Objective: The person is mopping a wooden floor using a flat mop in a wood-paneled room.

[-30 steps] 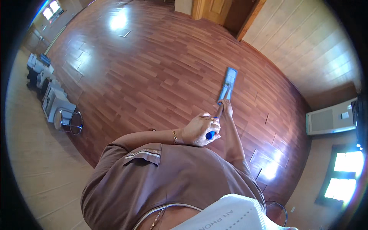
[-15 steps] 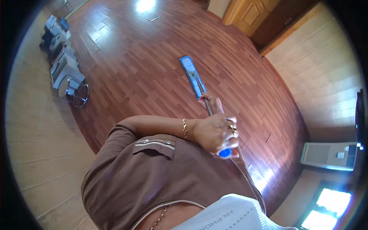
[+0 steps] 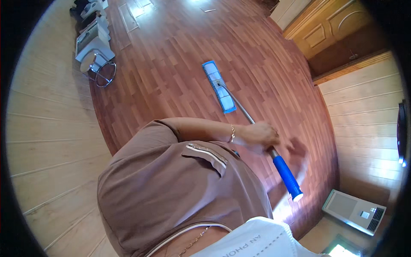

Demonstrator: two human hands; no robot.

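Note:
A flat mop (image 3: 241, 107) slants across the middle, its blue-edged rectangular head (image 3: 227, 102) lying on the wood floor. My left hand (image 3: 262, 133), with a bracelet at the wrist, is closed round the metal pole above the head. Beyond that hand, the pole ends in a blue handle grip (image 3: 286, 176) pointing to the lower right, with no hand round it. My right hand (image 3: 298, 150) is smeared by motion just right of the pole, near the top of the blue grip; its fingers cannot be made out clearly.
Reddish-brown plank floor (image 3: 171, 73) spreads ahead. At the far left, a round chrome stool (image 3: 102, 72) stands by white furniture (image 3: 95, 40) along the wall. A wooden door (image 3: 327, 34) is at the upper right, and a white floor-standing unit (image 3: 354, 212) at the lower right.
My left hand has shifted from the blue end grip down onto the metal pole. My right hand has left the lower pole. The handle end has swung right and the view has turned.

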